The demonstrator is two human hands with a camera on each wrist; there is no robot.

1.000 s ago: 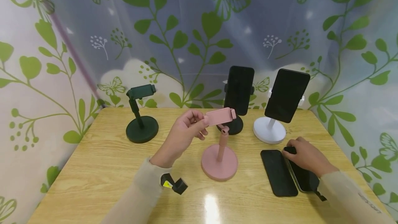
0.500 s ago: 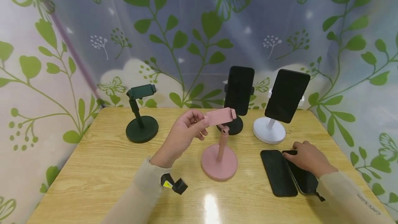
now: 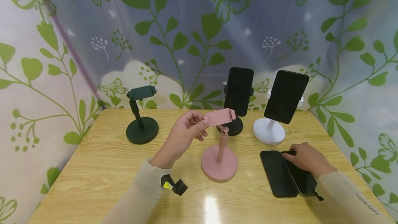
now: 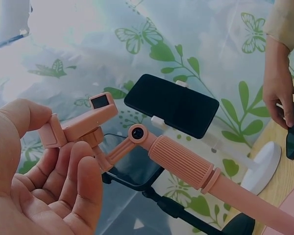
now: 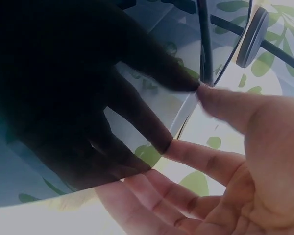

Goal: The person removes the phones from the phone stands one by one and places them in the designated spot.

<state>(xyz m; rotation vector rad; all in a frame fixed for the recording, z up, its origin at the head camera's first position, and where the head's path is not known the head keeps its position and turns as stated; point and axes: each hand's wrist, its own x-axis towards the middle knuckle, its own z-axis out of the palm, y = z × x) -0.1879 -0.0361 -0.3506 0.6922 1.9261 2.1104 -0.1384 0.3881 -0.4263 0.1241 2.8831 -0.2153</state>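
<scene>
In the head view a pink phone stand (image 3: pixel 219 168) with a round base stands at mid-table. My left hand (image 3: pixel 186 129) pinches the near-left end of its tilted holder (image 3: pixel 219 117) between thumb and index finger; the other fingers curl loosely behind, as the left wrist view shows. Toward the right, my right hand (image 3: pixel 309 158) arches over the far end of a dark smartphone (image 3: pixel 304 182) lying on the table. Thumb and fingertips hold its edges in the right wrist view, where its glossy screen (image 5: pixel 19 161) mirrors the hand. A second dark smartphone (image 3: pixel 278 174) lies alongside it.
A black stand (image 3: pixel 234 127) and a white stand (image 3: pixel 268 131) at the back each carry an upright phone. A dark green stand (image 3: pixel 142 130) without a phone is back left. Leaf-patterned curtain (image 3: pixel 174 27) encloses the wooden table (image 3: pixel 102 175).
The right hand's fingers have shifted slightly at the phone's far end, coming a little nearer. The left hand and pink stand have stayed in place.
</scene>
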